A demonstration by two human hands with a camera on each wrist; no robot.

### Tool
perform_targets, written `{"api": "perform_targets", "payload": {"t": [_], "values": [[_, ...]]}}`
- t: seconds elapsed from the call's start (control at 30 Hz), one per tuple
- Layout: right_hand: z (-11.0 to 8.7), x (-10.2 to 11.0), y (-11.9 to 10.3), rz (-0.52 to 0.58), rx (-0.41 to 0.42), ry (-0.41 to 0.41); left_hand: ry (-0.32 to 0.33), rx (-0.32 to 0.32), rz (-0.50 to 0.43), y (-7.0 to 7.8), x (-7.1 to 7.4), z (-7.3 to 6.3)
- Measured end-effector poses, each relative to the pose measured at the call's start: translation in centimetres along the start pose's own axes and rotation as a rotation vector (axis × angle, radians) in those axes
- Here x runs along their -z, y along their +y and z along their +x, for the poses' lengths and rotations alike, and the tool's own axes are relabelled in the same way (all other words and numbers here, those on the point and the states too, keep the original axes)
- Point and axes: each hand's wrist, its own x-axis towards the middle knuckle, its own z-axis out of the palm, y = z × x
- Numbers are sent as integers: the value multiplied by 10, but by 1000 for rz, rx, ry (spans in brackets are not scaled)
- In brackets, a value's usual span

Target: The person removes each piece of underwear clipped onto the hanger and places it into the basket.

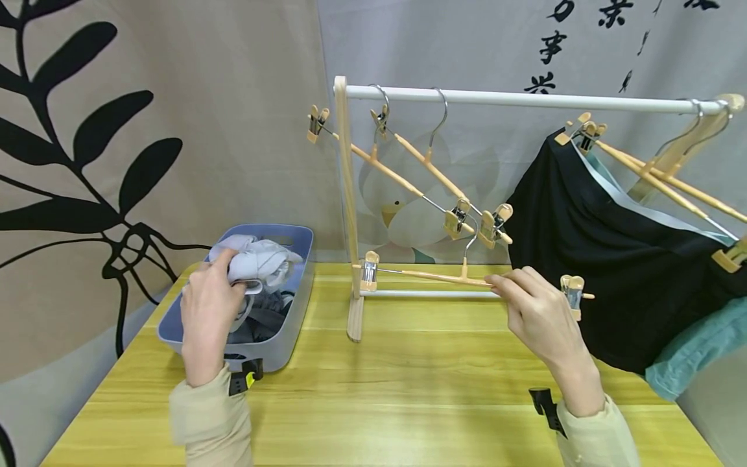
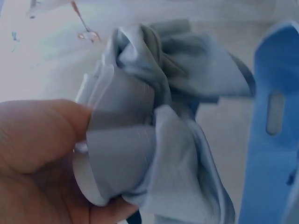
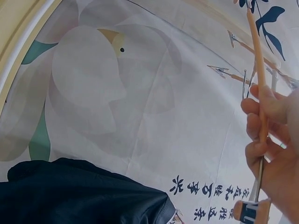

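My left hand (image 1: 211, 301) grips a bundled pale grey garment (image 1: 265, 263) just above a blue-grey plastic basket (image 1: 300, 285). In the left wrist view the garment's smooth waistband (image 2: 122, 144) lies between thumb and fingers. Darker clothes (image 1: 265, 318) lie inside the basket. My right hand (image 1: 539, 314) holds a wooden clip hanger (image 1: 432, 277) by its bar, right of the hook and in front of the rack's lower rail. The hanger's clips, one at each end, hold no cloth. Fingers curl round the bar in the right wrist view.
A small rack with a white top rail (image 1: 513, 99) stands on the wooden table (image 1: 408, 402). Two bare clip hangers (image 1: 428, 165) hang at its left. Black shorts (image 1: 578, 259) and a teal garment (image 1: 694, 353) hang at the right end, close to my right hand.
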Motion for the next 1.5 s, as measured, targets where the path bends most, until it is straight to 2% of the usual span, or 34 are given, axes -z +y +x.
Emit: {"api": "perform_targets", "payload": {"t": [0.23,0.37,0.53,0.7,0.87,1.1,1.37,1.5], "values": [[0,0,0,-2,0,-13,-40,104,-1,-15,-12,0],[1,1,0,0,2,-13,-90,130,-27,-18,-20,1],[1,1,0,3,10,-14,-172,140,-18,-17,-22,3],[1,1,0,-13,6,-25,-213,121,-13,-12,-27,5],[1,1,1,-6,2,-18,-224,90,-10,-5,-36,6],[0,3,1,-11,-18,-37,-184,-11,-15,8,-54,6],[-1,4,3,-15,-20,-39,-155,-46,-125,28,-76,9],[0,3,3,-27,-10,-9,-157,-62,-163,39,-85,12]]}}
